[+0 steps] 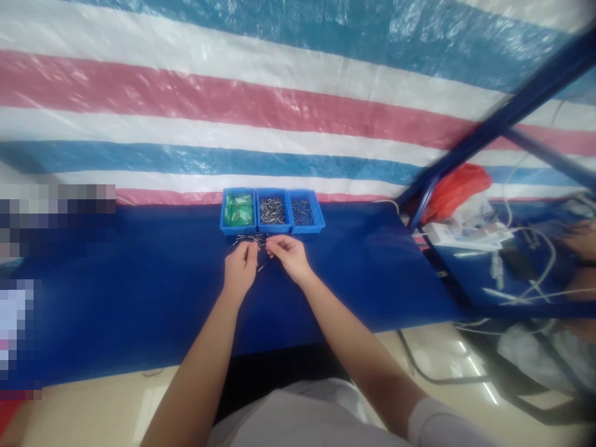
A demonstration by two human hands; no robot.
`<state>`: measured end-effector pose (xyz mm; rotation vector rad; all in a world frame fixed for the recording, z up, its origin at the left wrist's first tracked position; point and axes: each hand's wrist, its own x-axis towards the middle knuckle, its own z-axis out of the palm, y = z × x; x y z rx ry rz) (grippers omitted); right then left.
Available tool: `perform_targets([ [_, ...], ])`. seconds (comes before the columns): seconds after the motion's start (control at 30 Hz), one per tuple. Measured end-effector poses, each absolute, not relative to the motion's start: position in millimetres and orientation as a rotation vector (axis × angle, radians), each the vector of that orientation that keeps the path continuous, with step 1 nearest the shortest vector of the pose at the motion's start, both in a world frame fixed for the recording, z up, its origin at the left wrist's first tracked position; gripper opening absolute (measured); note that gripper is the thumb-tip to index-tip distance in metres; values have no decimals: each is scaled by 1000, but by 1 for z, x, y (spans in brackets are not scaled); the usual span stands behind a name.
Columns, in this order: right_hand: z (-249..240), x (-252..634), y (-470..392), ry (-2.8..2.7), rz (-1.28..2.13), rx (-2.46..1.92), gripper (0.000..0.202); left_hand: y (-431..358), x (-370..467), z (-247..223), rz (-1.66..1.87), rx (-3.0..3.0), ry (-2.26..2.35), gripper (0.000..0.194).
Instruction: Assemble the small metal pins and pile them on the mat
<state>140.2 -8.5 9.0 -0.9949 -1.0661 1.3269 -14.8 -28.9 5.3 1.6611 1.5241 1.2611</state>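
Observation:
My left hand point(241, 266) and my right hand point(287, 253) meet above the blue table, fingers pinched close together. Between their fingertips spans a thin metal pin point(262, 244), small and partly hidden by the fingers. Just beyond them lies a loose pile of similar slim metal pins point(250, 238). Another thin pin point(265, 265) slants below the fingertips; whether it rests on the table I cannot tell. Behind the pile stand three blue bins in a row: the left bin point(224, 228) contains green packets, the middle bin point(274, 230) many small metal pieces, the right bin point(318, 228) fewer thin ones.
A blue tabletop point(139, 285) extends on both sides. Behind it hangs a striped plastic sheet point(279, 136). At the right rises a blue metal frame point(465, 143), with a red bag point(459, 189), white cables and another work surface past it. Blurred patches cover the far left.

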Motion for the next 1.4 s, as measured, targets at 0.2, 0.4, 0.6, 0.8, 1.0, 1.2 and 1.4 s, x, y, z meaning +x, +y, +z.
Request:
perform_targets([
  [0.2,7,140,-7,-1042,1325,-987,36,-29,-13,5,1298,1586,1464,31],
  [0.4,9,140,-9,-1107,1334,-989,34,-29,-15,6,1278,1633,1540,27],
  [0.6,6,137,-15,-1344,1141,-1023,23,-29,-16,8,1229,1664,1645,36],
  [0.8,7,135,-17,-1548,872,-1044,16,-30,-16,7,1243,1638,1589,36],
  [1.0,7,138,-16,-1579,798,-1034,13,-30,-15,7,1233,1702,1572,29],
  [1.2,10,137,-17,-1632,764,-1029,11,-29,-16,8,1250,1673,1607,43],
  [1.4,8,139,-17,-1657,763,-1072,15,-28,-16,4,1237,1648,1552,36],
])
